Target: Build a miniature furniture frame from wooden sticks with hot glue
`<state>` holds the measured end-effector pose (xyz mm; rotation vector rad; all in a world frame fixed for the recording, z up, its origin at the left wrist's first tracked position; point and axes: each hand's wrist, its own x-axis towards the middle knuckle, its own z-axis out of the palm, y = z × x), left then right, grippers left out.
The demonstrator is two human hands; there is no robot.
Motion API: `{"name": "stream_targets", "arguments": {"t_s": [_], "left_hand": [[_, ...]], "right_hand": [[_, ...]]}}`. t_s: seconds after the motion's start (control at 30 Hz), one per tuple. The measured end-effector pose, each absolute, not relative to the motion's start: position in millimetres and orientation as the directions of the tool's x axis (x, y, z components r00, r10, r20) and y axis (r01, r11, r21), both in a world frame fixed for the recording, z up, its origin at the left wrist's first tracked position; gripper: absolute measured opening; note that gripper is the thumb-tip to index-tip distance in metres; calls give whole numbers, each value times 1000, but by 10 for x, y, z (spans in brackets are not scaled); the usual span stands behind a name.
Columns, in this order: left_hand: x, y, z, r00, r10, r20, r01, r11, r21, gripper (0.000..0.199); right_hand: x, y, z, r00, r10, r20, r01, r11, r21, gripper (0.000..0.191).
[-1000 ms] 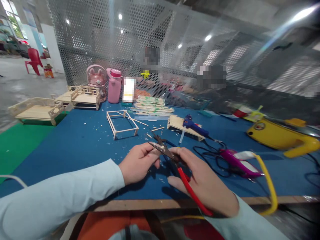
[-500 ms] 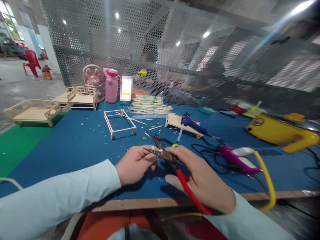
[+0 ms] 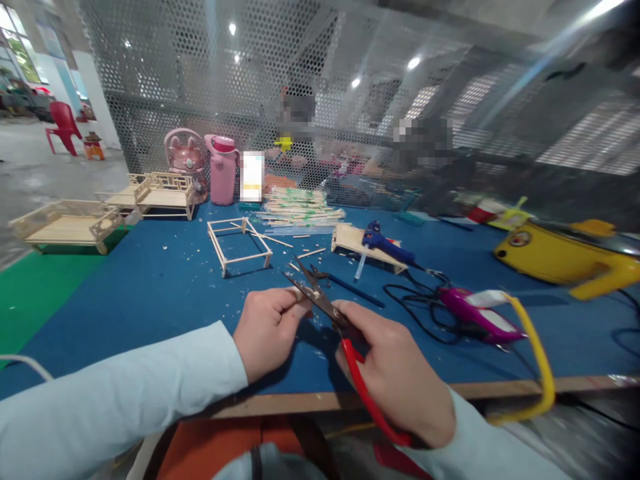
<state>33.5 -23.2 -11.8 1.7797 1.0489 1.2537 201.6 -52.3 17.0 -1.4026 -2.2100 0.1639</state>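
My right hand (image 3: 403, 367) is wrapped around the red handles of a pair of scissors (image 3: 326, 305). Their dark blades stand apart and point up and left, towards my left fingertips. My left hand (image 3: 267, 330) is closed in a pinch beside the blades. A small pale bit shows at its fingertips, too small to name. Just beyond the blades lies a pair of pliers (image 3: 347, 287) with a dark blue handle. Farther off stands an open rectangular frame of thin wooden sticks (image 3: 245, 257) on short legs.
Wooden miniature beds (image 3: 60, 227) stand at left. A bundle of sticks (image 3: 300, 210) and a pink bottle (image 3: 223, 173) are at the back. A blue glue gun (image 3: 387, 245) rests on a small wooden piece (image 3: 345, 237). At right are a purple tool (image 3: 480, 319), cables and a yellow pot (image 3: 550, 257).
The scissors and my right hand have shifted slightly left and down, and the right fingers have closed in more around the handles. My left hand remains pinched near the blades.
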Motion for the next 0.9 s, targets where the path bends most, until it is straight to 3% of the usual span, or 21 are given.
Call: {"name": "stream_targets", "arguments": {"t_s": [0.13,0.27,0.37,0.43,0.53,0.63,0.77,0.9], "left_hand": [[326,-167,-73,289,909,300,72,-333,940,23],[292,-73,20,651,758,-28,-117,136,984,24],[269,-44,37,779,621,-84,-137,298,945,29],[268,-56,19,768,639,-39,-123,207,970,34],[286,-110,-14,642,760,101,-50,-91,995,36],[305,-175,-29,476,839,266,103,-353,930,35],[307,-221,-28,380,856,350,274,-466,841,30],[307,-224,-21,388,833,394,300,-519,801,32]], "right_hand": [[2052,-486,165,-341,862,375,793,477,-378,33],[2208,-382,215,-484,802,349,721,592,-360,30],[2266,-340,231,-532,774,343,669,633,-390,27],[2249,-349,235,-524,786,328,663,618,-422,26],[2162,-410,252,-471,830,299,684,558,-470,27],[2064,-489,268,-403,876,265,721,482,-498,30],[2004,-545,246,-341,906,249,774,421,-472,29],[2014,-529,199,-355,883,307,763,463,-450,28]]}}
